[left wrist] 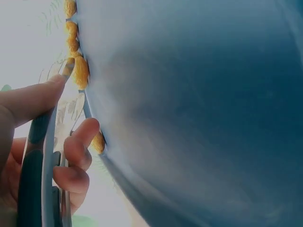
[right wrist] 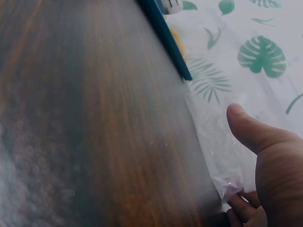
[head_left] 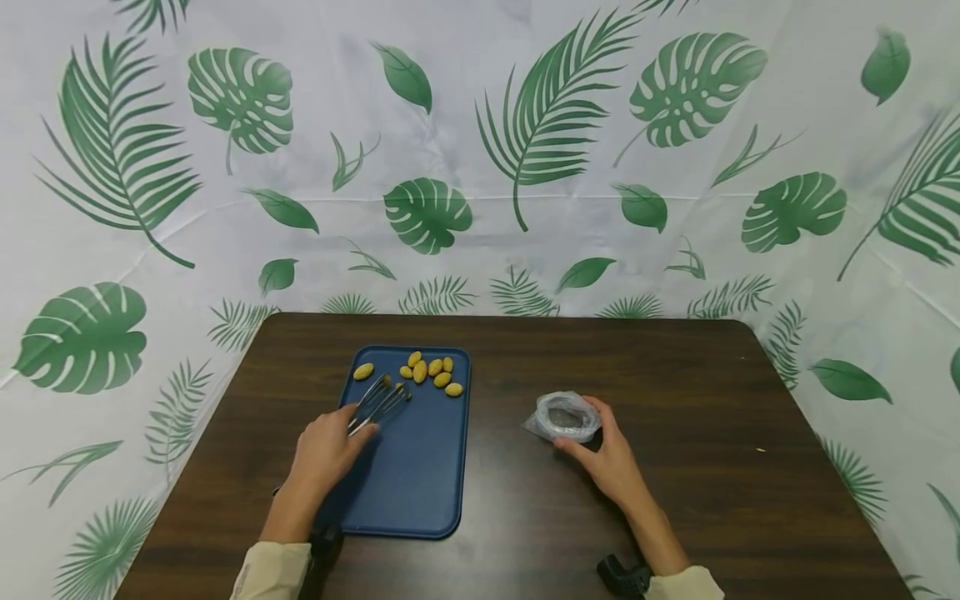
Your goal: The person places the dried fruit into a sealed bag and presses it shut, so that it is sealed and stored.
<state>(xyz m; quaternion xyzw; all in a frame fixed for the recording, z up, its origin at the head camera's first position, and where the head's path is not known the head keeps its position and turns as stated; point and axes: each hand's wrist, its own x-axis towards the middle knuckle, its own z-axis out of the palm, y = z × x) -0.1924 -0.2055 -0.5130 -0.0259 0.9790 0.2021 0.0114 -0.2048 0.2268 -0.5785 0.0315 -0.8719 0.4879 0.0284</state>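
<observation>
My left hand [head_left: 326,450] grips a pair of metal tongs [left wrist: 49,165] with dark handle panels. The tongs reach over a blue tray [head_left: 408,492], their two tips apart and right among small yellow oval pieces [head_left: 420,372]. In the left wrist view the pieces look rough-skinned, and one tip overlaps a yellow piece [left wrist: 81,72]. Out on the tabletop to the right stands a clear plastic bag [head_left: 542,423] with its mouth spread wide. My right hand [head_left: 617,467] holds this bag from its right side, thumb at the near rim and fingers round the far side.
The tray lies on the left half of a dark wooden table [head_left: 675,367]. A leaf-printed white cloth [head_left: 450,125] hangs behind and beside the table. Each wrist wears a black device, such as the right one [head_left: 624,577]. A tiny pale scrap [head_left: 761,450] lies at the right.
</observation>
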